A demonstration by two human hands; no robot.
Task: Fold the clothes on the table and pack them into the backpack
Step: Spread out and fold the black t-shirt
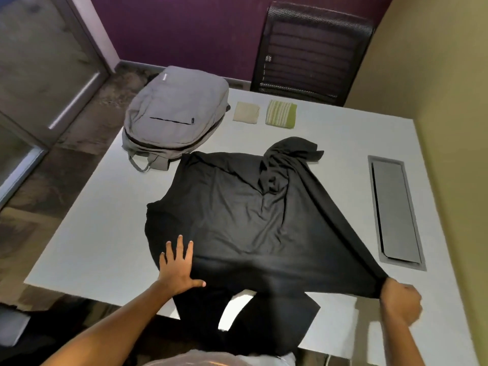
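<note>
Right now the black shirt (237,220) lies spread over the middle of the white table (87,249), its near part spilling off the front edge toward me and a bunched sleeve lying across its far right part. My left hand (178,265) lies flat on the shirt's near left part, fingers straight and spread wide. My right hand (400,302) is curled tight round the near right corner of the shirt, drawing the cloth taut. Beyond the shirt, at the table's far left, the grey backpack (174,112) lies flat, just beside the shirt's far edge. To its right sit a folded beige cloth (246,112) and a folded green striped cloth (281,114), close together. A dark mesh chair (311,51) stands behind the table.
</note>
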